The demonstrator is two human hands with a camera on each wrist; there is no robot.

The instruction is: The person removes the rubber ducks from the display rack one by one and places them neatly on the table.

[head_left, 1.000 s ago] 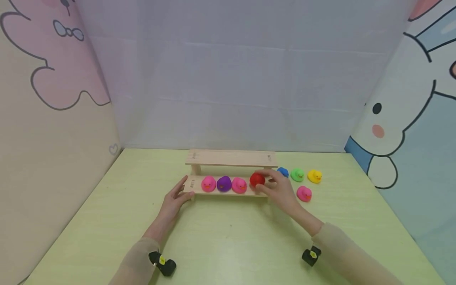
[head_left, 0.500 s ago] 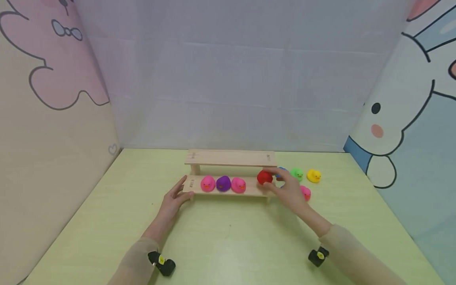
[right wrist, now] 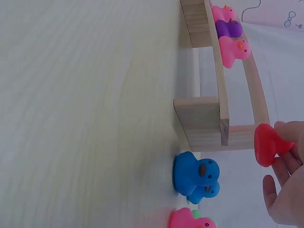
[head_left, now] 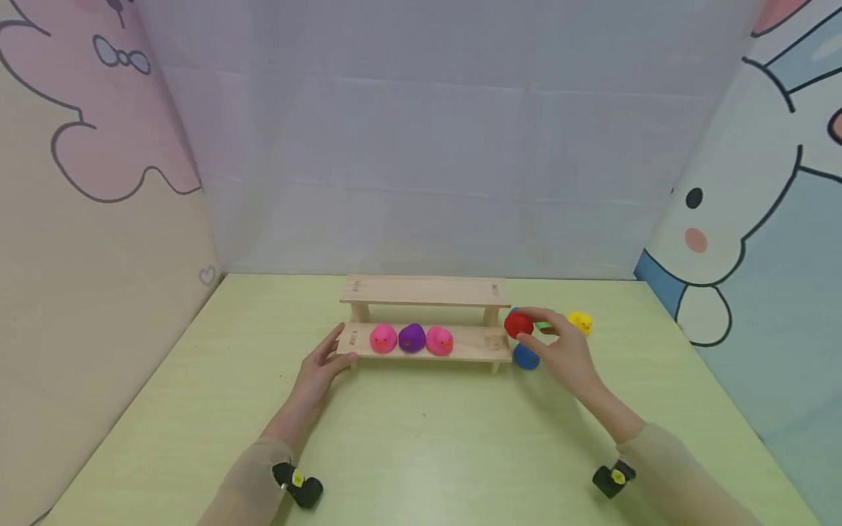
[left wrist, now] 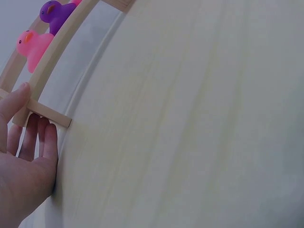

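The left hand (head_left: 322, 374) holds the left end of the lower board of a two-step wooden shelf (head_left: 470, 343), thumb at the front edge. On that board sit a pink rubber duck (head_left: 383, 338), a purple duck (head_left: 411, 338) and a second pink duck (head_left: 440, 340), side by side. A red rubber duck (head_left: 518, 324) is pinched between the thumb and fingers of the right hand (head_left: 571, 358), raised just past the shelf's right end. In the right wrist view the red duck (right wrist: 266, 145) shows its flat base towards the board.
Right of the shelf a blue duck (head_left: 526, 357) stands on the table (head_left: 421, 453), with another blue one behind it. A pink duck (right wrist: 186, 220) and a bit of green show in the right wrist view. Farther right is a yellow duck (head_left: 580, 322). The shelf's upper board (head_left: 427, 291) bears no ducks.
The right hand has carried the red duck rightwards from above the lower board to beyond its end. A blue duck near the front came into view; the left hand stayed put.
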